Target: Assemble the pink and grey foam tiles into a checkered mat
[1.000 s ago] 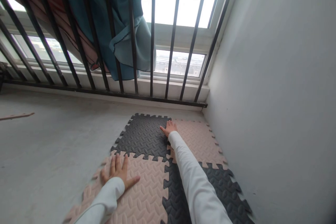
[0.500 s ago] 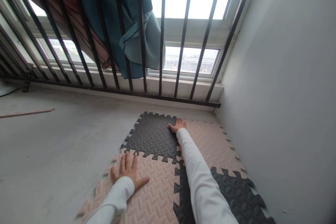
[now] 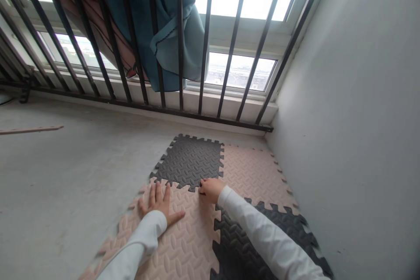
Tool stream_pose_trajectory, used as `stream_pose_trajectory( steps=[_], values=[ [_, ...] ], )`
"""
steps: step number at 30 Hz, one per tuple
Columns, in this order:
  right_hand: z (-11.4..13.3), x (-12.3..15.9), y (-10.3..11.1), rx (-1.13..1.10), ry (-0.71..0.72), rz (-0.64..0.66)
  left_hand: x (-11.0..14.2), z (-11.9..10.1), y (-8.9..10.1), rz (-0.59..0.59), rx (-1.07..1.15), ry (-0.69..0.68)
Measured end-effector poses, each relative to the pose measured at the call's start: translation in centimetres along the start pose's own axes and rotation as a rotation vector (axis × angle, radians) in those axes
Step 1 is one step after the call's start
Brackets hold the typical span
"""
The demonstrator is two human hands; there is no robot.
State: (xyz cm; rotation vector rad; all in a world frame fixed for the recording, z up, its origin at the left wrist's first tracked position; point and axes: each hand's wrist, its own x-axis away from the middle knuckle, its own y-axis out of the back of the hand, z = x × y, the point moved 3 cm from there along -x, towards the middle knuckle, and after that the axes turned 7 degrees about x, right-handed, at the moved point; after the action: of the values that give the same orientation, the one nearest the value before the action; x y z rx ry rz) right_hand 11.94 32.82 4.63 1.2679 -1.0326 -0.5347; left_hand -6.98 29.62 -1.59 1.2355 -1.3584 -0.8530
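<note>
Interlocking foam floor tiles lie in the corner: a dark grey tile point(image 3: 192, 161) at the far left, a pink tile point(image 3: 252, 173) to its right, a near pink tile point(image 3: 183, 240) and a near dark tile point(image 3: 243, 245). My left hand point(image 3: 159, 203) lies flat and open on the near pink tile, fingers spread. My right hand point(image 3: 210, 188) presses with curled fingers on the toothed seam where the far dark tile meets the near pink one. Both arms wear white sleeves.
A grey wall point(image 3: 354, 118) stands close on the right. Black metal bars point(image 3: 180, 39) front a window, with teal cloth point(image 3: 167, 30) and reddish cloth hanging behind them. Bare concrete floor point(image 3: 72, 175) spreads left, with a thin wooden strip point(image 3: 31, 130) on it.
My right hand pulled back from the far edge of the tiles to the seam near my left hand. The left hand stayed flat. The view shifted slightly.
</note>
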Motion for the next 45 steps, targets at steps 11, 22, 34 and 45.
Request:
stream_pose_trajectory(
  steps=[11,22,34,45],
  values=[
    [1.6,4.5,0.8,-0.017,0.070,-0.034,1.1,-0.9,1.6,0.016,0.012,0.012],
    [-6.0,18.0,-5.8,-0.164,-0.561,0.171,0.3,-0.5,0.8,0.077,0.011,0.011],
    [-2.5,18.0,-5.4,-0.083,-0.763,0.255,9.4,-5.0,2.8,-0.148,0.070,-0.285],
    [5.2,27.0,-6.9,-0.219,-0.704,0.299,25.9,-3.1,-3.6,-0.110,0.159,-0.459]
  ],
)
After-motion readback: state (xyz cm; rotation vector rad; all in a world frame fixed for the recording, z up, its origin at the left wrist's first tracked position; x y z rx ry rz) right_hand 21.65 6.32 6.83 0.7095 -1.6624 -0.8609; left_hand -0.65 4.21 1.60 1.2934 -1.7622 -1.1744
